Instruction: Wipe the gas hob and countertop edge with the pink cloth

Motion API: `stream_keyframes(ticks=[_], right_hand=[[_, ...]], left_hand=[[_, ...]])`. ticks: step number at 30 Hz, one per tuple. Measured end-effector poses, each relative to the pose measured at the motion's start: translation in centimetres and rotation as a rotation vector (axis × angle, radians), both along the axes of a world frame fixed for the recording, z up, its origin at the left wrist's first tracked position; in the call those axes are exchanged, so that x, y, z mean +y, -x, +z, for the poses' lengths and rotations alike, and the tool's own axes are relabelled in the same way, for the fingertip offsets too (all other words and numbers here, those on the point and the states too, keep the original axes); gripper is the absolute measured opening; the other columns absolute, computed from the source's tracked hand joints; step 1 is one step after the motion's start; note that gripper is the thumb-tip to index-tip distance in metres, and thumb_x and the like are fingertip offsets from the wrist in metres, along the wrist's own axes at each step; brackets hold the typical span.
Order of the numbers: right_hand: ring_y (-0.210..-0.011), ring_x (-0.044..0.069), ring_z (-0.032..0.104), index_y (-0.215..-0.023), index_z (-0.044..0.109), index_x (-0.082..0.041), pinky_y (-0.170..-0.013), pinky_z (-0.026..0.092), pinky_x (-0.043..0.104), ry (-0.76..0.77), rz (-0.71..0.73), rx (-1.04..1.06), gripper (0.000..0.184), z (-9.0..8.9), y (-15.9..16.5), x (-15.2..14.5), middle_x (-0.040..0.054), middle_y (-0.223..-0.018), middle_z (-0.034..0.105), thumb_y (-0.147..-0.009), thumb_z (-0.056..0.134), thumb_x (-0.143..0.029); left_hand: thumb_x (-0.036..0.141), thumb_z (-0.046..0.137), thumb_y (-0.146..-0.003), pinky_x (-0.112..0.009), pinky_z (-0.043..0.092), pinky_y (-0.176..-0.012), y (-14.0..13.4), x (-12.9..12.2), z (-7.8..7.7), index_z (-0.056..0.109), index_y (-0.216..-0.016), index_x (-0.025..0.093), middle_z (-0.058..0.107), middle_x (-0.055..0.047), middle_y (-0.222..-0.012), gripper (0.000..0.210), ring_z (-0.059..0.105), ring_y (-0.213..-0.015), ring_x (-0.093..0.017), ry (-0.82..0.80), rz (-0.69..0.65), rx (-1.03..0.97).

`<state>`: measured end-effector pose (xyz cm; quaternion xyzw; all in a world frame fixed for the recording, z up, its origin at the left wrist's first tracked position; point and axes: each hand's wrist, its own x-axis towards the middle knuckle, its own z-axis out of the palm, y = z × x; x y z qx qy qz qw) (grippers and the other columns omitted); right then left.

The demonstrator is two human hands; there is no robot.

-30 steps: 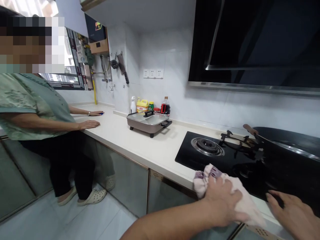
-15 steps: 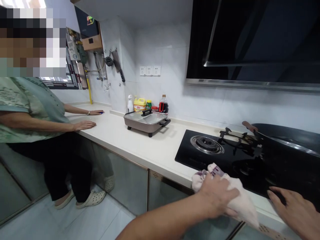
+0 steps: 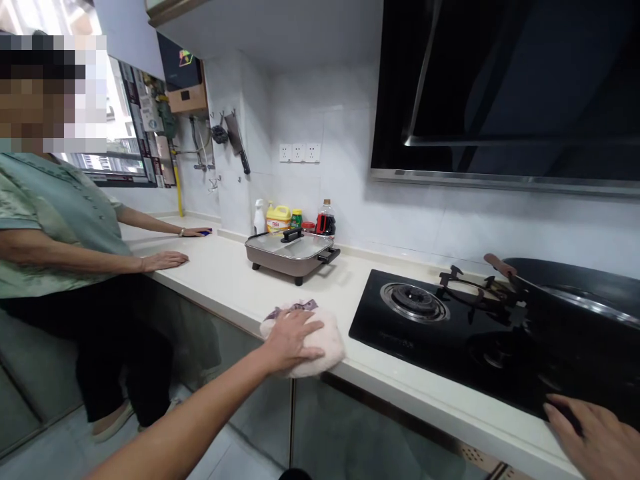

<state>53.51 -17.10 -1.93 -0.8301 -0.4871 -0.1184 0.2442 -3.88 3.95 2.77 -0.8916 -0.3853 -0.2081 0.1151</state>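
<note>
A pale pink cloth [image 3: 327, 337] with a purple patterned edge lies on the white countertop [image 3: 220, 280], left of the gas stove [image 3: 400, 340]. On top of it my left hand [image 3: 294, 340] presses down, fingers spread over the fabric, and part of the cloth hangs at the counter's front edge. My right hand [image 3: 593, 427] rests at the front right edge of the black stove, holding nothing that I can see. Its fingers are extended and partly cut off by the frame.
Behind the cloth stands a brown electric pan [image 3: 285, 257] with a glass lid. Bottles [image 3: 326, 220] line the wall. A large dark wok [image 3: 575, 287] sits on the right burner. At left, another person [image 3: 65, 220] leans on the counter; a cleaver [image 3: 236, 141] hangs nearby.
My left hand has carried the cloth leftward from the stove's front edge onto the countertop. My right hand stays near the stove edge. The view has shifted slightly.
</note>
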Motion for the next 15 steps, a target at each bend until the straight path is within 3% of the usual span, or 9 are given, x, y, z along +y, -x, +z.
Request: stream_keyframes(ticks=[4, 8, 15], right_hand=[[-0.114, 0.042, 0.063, -0.118, 0.075, -0.024, -0.093, 0.051, 0.06, 0.064, -0.042, 0.079, 0.072, 1.3, 1.6, -0.2, 0.0142, -0.131, 0.067, -0.088, 0.027, -0.069], [-0.113, 0.041, 0.062, -0.12, 0.073, -0.022, -0.094, 0.05, 0.06, 0.061, -0.024, 0.025, 0.073, 1.7, 2.4, -0.4, 0.0147, -0.128, 0.067, -0.089, 0.025, -0.067], [-0.107, 0.039, 0.064, -0.113, 0.077, -0.022, -0.09, 0.051, 0.058, 0.023, -0.027, 0.004, 0.069, 1.6, 2.8, -0.3, 0.0148, -0.123, 0.07, -0.089, 0.027, -0.065]], left_hand=[[0.074, 0.048, -0.096, -0.07, 0.022, -0.117, 2.8, 0.7, 2.0, 0.062, -0.145, 0.042, 0.046, -0.005, -0.164, 0.06, 0.041, -0.147, -0.042, 0.155, 0.276, 0.044], [0.072, 0.049, -0.094, -0.075, 0.023, -0.114, 3.6, 1.2, 3.6, 0.058, -0.148, 0.047, 0.032, -0.002, -0.172, 0.06, 0.034, -0.151, -0.046, 0.281, 0.488, 0.061], [0.07, 0.044, -0.095, -0.075, 0.031, -0.111, 1.2, -0.1, 4.3, 0.055, -0.152, 0.043, 0.036, -0.006, -0.17, 0.063, 0.039, -0.148, -0.046, 0.311, 0.471, 0.137]])
